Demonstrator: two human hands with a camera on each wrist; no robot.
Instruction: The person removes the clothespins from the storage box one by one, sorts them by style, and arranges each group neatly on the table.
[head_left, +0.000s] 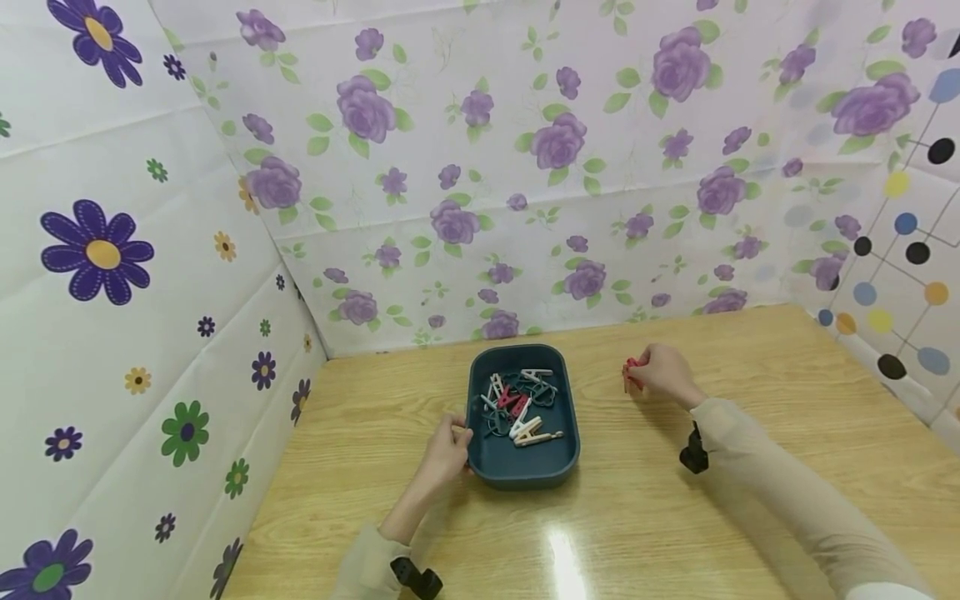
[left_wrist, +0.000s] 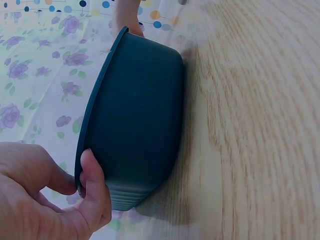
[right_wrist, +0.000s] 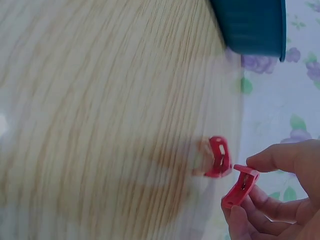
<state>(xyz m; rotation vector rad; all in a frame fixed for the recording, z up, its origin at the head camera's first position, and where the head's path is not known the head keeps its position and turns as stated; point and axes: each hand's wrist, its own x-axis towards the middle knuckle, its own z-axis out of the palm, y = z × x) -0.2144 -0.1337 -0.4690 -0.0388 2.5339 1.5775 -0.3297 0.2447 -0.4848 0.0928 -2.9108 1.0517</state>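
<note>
A dark teal plastic bin (head_left: 525, 479) stands on the wooden table, holding several white, red and dark green clothespins, a pale one (head_left: 538, 437) among them. My left hand (head_left: 446, 450) pinches the bin's rim at its left side; in the left wrist view, the thumb and fingers (left_wrist: 94, 175) of that hand grip the rim. To the right of the bin, my right hand (head_left: 667, 375) holds a red clothespin (right_wrist: 242, 186) between thumb and fingers. Close beside it, a second red clothespin (right_wrist: 220, 156) rests on the table in the right wrist view.
The wood-grain table (head_left: 375, 417) reaches back to a wall covering (head_left: 465, 175) with purple roses. At the left hangs a covering (head_left: 150, 292) with large flowers, and at the right one (head_left: 900, 275) with coloured dots. Glare lies on the table's near part.
</note>
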